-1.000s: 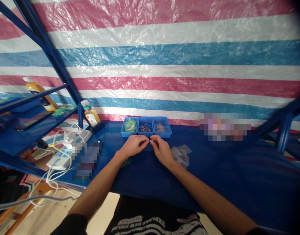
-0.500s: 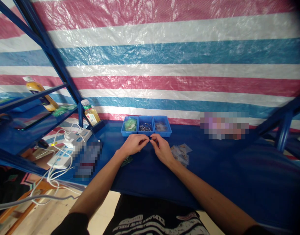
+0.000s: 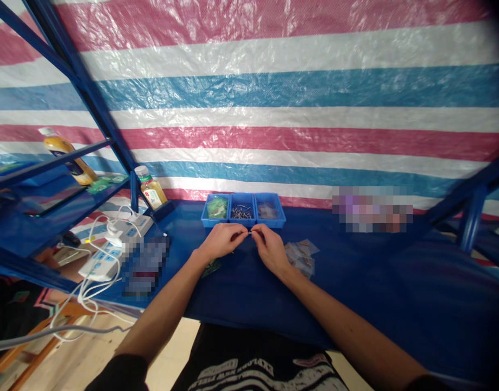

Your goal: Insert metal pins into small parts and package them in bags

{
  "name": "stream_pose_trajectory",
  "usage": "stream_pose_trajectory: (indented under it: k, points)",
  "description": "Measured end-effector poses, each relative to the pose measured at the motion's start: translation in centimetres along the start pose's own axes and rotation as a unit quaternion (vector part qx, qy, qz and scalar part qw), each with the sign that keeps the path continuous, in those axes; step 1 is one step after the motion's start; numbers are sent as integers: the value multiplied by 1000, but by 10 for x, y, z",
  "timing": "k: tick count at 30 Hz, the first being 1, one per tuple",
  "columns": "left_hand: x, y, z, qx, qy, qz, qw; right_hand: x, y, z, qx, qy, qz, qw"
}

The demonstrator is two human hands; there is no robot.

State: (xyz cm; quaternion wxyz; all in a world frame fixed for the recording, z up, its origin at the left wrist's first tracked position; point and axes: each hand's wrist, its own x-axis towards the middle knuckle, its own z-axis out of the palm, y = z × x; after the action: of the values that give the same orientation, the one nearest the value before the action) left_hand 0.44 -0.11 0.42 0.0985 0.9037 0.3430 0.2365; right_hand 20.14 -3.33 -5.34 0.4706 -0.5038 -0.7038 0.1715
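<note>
Left hand [image 3: 221,240] and right hand [image 3: 271,251] meeting just in front of a blue three-compartment tray [image 3: 241,225].
Fingertips [image 3: 244,233] of both pinched shut on a tiny metal pin [image 3: 250,232]; similar pins [image 3: 241,213] lying in the middle compartment.

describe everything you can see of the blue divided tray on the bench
The tray is a shallow bright-blue plastic box with three compartments in a row. The left holds a green plastic bag, the middle loose metal pins, the right a clear bag of something too small to tell. It sits flat on the blue-covered bench, just beyond the left hand and right hand, untouched.
</note>
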Motion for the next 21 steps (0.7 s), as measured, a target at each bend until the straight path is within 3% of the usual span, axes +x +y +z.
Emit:
stream_pose_trajectory:
  k: [10,21]
  points:
    - [0,1,-3,-7,8,4,1000,0,0,0,4,2,-9,1000]
    - [1,-2,-5,-14,35,-24,999,2,3,-1,10,4,46,999]
